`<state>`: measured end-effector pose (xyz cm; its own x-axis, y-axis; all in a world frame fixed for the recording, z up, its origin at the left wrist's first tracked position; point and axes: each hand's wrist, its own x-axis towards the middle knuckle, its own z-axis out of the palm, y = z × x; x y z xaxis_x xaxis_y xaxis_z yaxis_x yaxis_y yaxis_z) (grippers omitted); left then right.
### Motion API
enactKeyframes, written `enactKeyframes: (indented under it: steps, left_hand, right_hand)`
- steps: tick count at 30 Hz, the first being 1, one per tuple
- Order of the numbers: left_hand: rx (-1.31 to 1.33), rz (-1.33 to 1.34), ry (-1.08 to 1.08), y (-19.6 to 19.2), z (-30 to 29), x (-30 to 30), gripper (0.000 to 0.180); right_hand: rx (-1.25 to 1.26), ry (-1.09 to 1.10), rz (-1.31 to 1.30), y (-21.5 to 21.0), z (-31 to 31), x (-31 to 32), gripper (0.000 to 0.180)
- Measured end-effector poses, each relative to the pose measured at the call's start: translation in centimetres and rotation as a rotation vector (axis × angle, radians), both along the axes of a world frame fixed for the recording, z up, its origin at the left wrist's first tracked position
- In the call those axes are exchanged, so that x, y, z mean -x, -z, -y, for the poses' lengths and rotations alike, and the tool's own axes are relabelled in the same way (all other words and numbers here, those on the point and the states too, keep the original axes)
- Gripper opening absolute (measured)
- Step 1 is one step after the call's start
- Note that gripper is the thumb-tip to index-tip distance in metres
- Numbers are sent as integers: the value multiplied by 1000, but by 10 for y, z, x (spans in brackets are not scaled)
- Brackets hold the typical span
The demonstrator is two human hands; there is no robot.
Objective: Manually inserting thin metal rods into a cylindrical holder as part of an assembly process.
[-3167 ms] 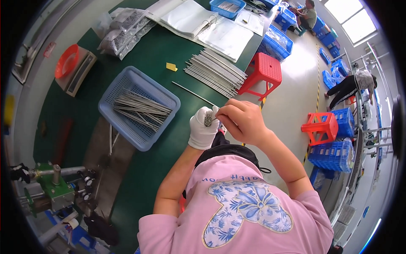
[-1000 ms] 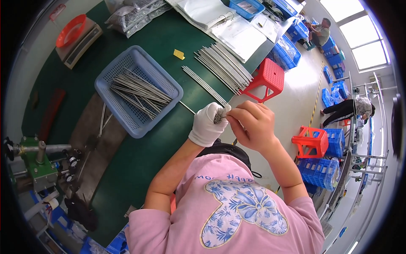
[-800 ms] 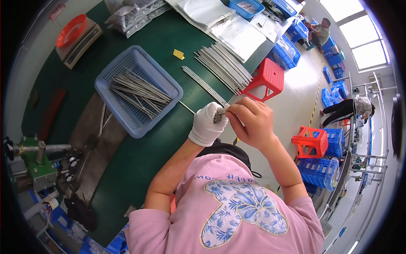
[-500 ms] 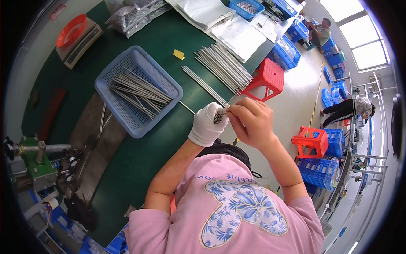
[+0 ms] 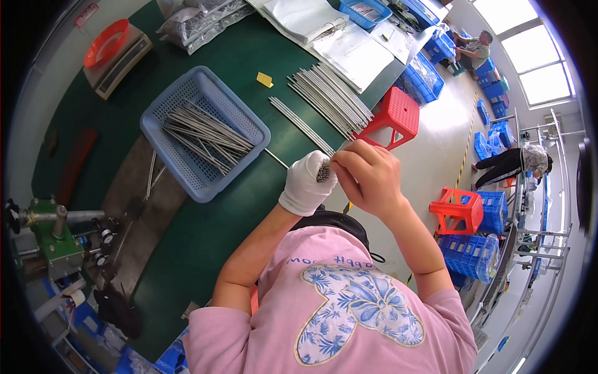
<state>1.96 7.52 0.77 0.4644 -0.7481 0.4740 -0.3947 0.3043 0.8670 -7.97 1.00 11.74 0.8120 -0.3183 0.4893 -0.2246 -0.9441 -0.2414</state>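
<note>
My left hand (image 5: 303, 185), in a white glove, is closed around a bundle of thin metal tubes (image 5: 323, 171), whose open ends face right. Close beside those ends, the thumb and fingers of my bare right hand (image 5: 372, 176) are pinched together; whatever they hold is too small or hidden to make out. Just beyond my hands lie a few metal tubes (image 5: 301, 126) side by side on the green table (image 5: 187, 249). A wider row of similar tubes (image 5: 330, 100) is spread farther back. More tubes (image 5: 202, 138) lie loose in a blue-grey plastic basket (image 5: 154, 100) to the left.
A single rod (image 5: 276, 158) sticks out between basket and glove. Behind are a yellow tag (image 5: 265, 79), an open binder (image 5: 346, 53) and a scale (image 5: 124, 65) with a red dish. Red stools (image 5: 398, 115) stand right of the table; a green machine (image 5: 59, 243) is at left.
My right hand has shifted slightly left and up, its fingertips now closer to the tube ends. The left hand keeps its grip on the bundle.
</note>
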Motion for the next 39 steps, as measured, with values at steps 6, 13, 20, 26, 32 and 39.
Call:
enactKeyframes:
  steps: [6, 13, 20, 26, 32, 39]
  left_hand:
    - [-21, 16, -7, 6, 1, 2, 15]
    - [-14, -19, 20, 3, 0, 0, 17]
    - [-28, -43, 38, 4, 0, 0, 18]
    - [0, -59, 65, 10, 1, 1, 18]
    - [0, -40, 51, 6, 1, 0, 18]
    - [8, -61, 51, 4, 0, -1, 18]
  right_hand:
    - [-21, 18, -68, 3, -1, 0, 8]
    - [-20, 8, -13, -6, -6, 3, 9]
    - [-28, 20, -6, -1, -3, 3, 10]
    - [-10, 2, -96, 0, -6, 2, 9]
    - [-3, -16, -2, -6, -7, 3, 10]
    - [-8, -6, -27, -2, -9, 4, 10]
